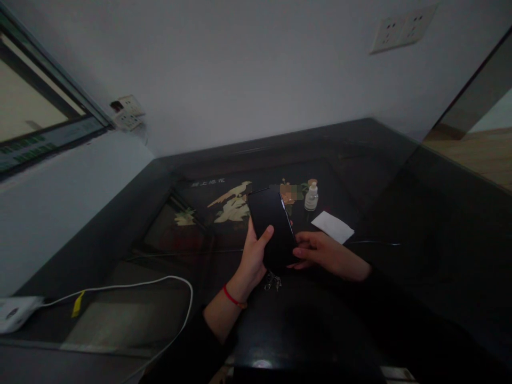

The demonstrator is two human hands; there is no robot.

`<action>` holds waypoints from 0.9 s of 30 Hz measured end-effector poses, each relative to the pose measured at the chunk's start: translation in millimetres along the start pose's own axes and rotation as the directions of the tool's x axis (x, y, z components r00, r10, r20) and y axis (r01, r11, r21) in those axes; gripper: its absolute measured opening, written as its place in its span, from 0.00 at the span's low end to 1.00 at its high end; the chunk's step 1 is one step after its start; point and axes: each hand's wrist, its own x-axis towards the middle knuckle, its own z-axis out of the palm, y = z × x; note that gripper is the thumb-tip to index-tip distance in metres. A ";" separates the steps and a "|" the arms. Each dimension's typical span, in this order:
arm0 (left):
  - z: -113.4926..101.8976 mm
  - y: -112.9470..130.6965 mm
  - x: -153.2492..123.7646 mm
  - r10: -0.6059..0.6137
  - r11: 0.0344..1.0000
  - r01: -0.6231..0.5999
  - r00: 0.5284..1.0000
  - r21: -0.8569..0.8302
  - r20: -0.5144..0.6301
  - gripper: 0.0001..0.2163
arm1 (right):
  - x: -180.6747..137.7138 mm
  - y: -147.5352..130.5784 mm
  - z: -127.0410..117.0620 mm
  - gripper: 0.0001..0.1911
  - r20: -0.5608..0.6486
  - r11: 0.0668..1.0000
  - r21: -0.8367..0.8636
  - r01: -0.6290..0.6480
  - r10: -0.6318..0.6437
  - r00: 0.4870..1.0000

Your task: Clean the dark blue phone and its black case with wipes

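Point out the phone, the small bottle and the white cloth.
phone (271,224): head view, middle of the dark screen.
small bottle (311,198): head view, clear body below the cap.
white cloth (333,226): head view, centre of the sheet lying flat.

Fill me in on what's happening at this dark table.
A person holds a black phone tilted above the dark table, screen dark. The left hand has it in its grip, thumb across the face; a red band circles that wrist. The right hand touches the phone's lower right edge. Behind it stand a small bottle and a white sheet. A white cable loops at the left.
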 end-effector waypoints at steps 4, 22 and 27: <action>-2.1 -2.5 0.6 -0.011 1.000 0.011 1.000 0.005 -0.008 0.34 | 1.1 3.5 4.3 0.19 -0.034 1.000 0.003 0.019 -0.019 0.999; -0.2 -13.0 -11.5 -0.190 0.965 0.142 0.958 0.222 0.213 0.36 | -9.4 -23.6 -14.1 0.22 -0.435 0.936 -0.018 0.351 -0.324 0.840; -0.7 -14.6 -13.9 -0.185 0.955 0.111 0.948 0.275 0.258 0.36 | -11.6 -23.9 -13.7 0.21 -0.394 0.936 0.110 0.335 -0.268 0.879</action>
